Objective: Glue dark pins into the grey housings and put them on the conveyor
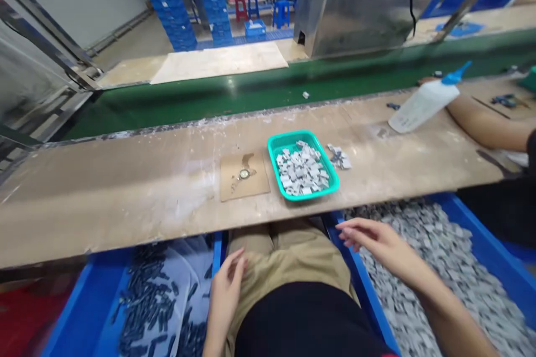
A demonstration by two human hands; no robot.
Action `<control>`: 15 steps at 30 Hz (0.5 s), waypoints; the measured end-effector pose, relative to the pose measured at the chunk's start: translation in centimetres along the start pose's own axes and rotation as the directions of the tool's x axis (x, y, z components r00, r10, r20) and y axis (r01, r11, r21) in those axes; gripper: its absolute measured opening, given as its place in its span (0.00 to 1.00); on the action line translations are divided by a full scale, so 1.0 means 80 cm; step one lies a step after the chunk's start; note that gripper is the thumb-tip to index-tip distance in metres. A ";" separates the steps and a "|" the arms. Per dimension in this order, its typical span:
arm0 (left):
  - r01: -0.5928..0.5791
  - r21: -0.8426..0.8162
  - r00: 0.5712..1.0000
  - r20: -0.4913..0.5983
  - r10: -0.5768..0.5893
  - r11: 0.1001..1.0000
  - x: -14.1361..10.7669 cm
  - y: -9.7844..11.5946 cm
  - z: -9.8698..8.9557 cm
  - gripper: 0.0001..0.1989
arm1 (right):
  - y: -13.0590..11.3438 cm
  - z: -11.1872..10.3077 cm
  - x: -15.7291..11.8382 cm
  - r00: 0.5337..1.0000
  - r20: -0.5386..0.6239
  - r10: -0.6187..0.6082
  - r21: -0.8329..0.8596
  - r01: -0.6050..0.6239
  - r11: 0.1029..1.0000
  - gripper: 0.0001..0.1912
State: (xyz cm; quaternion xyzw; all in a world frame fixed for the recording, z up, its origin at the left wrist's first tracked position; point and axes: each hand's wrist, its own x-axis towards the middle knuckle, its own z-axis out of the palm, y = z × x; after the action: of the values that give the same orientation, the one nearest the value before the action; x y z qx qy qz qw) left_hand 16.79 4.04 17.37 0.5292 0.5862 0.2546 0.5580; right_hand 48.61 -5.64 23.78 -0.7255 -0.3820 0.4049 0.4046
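Observation:
My left hand hovers over my lap beside the left blue bin, its fingers loosely bent and apart with nothing visible in them. Over the inner edge of the right blue bin, my right hand is held with loosely stretched fingers, and I see nothing in it. A turquoise plastic basket full of small grey-white plastic pieces stands on the bench in front of me. To its left, a wristwatch lies on a square of brown cardboard. Several loose pieces lie right of the basket.
Dark plastic parts fill the left bin; grey pieces fill the right bin. A blue-tipped squeeze bottle stands tilted near a co-worker's arm. Behind the wooden bench runs a green conveyor belt.

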 end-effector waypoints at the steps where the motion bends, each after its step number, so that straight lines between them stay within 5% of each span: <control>1: -0.067 0.094 0.996 0.060 0.062 0.993 0.006 0.009 0.012 0.17 | 0.023 0.020 -0.022 1.000 0.011 0.026 0.005 -0.026 1.000 0.16; 4: -0.218 0.353 0.976 0.051 0.214 0.910 0.031 0.031 0.028 0.13 | 0.078 0.070 -0.043 0.994 -0.111 -0.005 -0.090 -0.005 0.996 0.14; 7: -0.228 0.450 0.965 -0.013 0.261 0.864 0.051 0.048 0.026 0.12 | 0.104 0.088 -0.018 0.967 -0.254 -0.036 -0.151 -0.003 0.989 0.16; 12: -0.220 0.459 0.968 -0.006 0.251 0.861 0.045 0.050 0.025 0.13 | 0.114 0.065 0.016 0.914 -0.391 -0.110 -0.234 0.017 0.972 0.17; 15: -0.243 0.394 0.970 0.084 0.229 0.886 0.032 0.036 0.050 0.15 | 0.124 0.045 0.010 0.896 -0.422 -0.141 -0.248 0.036 0.968 0.17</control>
State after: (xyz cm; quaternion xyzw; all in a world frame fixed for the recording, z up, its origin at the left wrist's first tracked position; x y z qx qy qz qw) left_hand 21.90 6.04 17.94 0.7042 0.5472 0.1853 0.4127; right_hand 47.91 -7.69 13.41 -0.8220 -0.3596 0.1655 0.4094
